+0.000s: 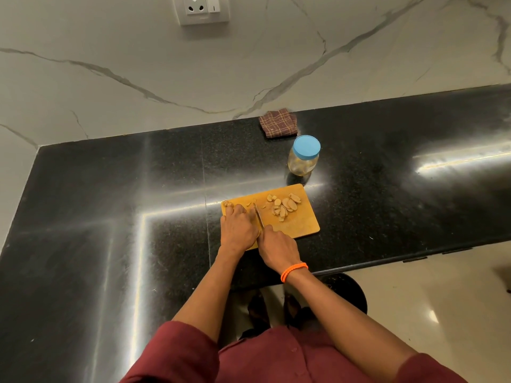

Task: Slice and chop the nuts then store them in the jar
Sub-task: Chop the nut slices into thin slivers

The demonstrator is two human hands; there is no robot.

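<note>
**A:** Head view, the only one I have from my remote station. What does it show of the hands?

**B:** The right hand [278, 246], with an orange band [294, 271] at the wrist, grasps the handle of a knife [259, 216]; the blade lies across the near-left part of the cutting board [301, 225]. The left hand [238, 228] rests on the board just left of the blade, fingers curled down. I judge it steadies a nut there, but the fingers hide what is under them, so I cannot tell whether it holds anything.

**A:** And the nuts themselves?

**B:** A heap of sliced nuts [283, 207] lies on the far-right part of the board, well apart from the blade. A few small fragments sit between heap and knife, and one pale piece [227, 203] shows at the far-left corner, just beyond the left fingertips.

**A:** The jar?

**B:** The jar [302, 158] stands upright on the black counter [110, 189], near the board's far edge, its blue lid [307, 146] on. Something pale shows inside the glass; I cannot say what. A checked cloth [278, 123] lies beyond it against the wall.

**A:** Progress, then?

**B:** In my judgement slicing is largely done, yet the pieces look coarse, so finer chopping remains. Storing has not begun: lid on, cut pieces all on the board.
</note>
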